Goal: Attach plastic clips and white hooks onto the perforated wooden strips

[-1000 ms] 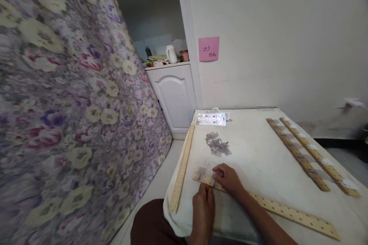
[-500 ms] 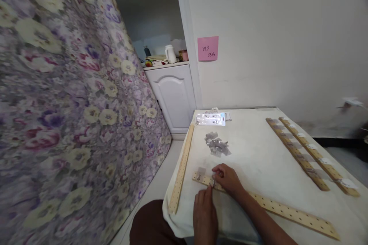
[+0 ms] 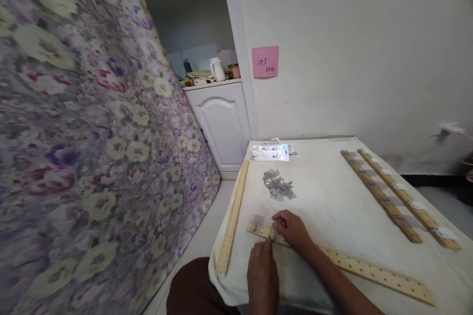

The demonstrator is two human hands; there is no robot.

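Observation:
A pale wooden strip with rows of holes (image 3: pixel 369 271) lies slanted across the near side of the table. My right hand (image 3: pixel 291 230) pinches a small clear plastic piece with a metal fitting (image 3: pixel 273 234) over the strip's left part. From the near side, my left hand (image 3: pixel 263 270) presses its closed fingertips against the same piece at the strip's edge. Just left of them, another clear square with a metal fitting (image 3: pixel 255 226) sits on the strip's end. Beyond my hands lies a pile of similar clear pieces (image 3: pixel 277 185). My fingertips partly hide the piece.
Another holed wooden strip (image 3: pixel 233 219) lies along the table's left edge. Two darker strips bearing clear and white pieces, a nearer one (image 3: pixel 382 198) and an outer one (image 3: pixel 410 202), lie at right. Flat clear packaging (image 3: pixel 269 152) is at the back. A floral curtain (image 3: pixel 111 147) hangs left.
The whole view has shifted slightly. Both hands stay at the same small piece on the strip, with barely visible finger movement.

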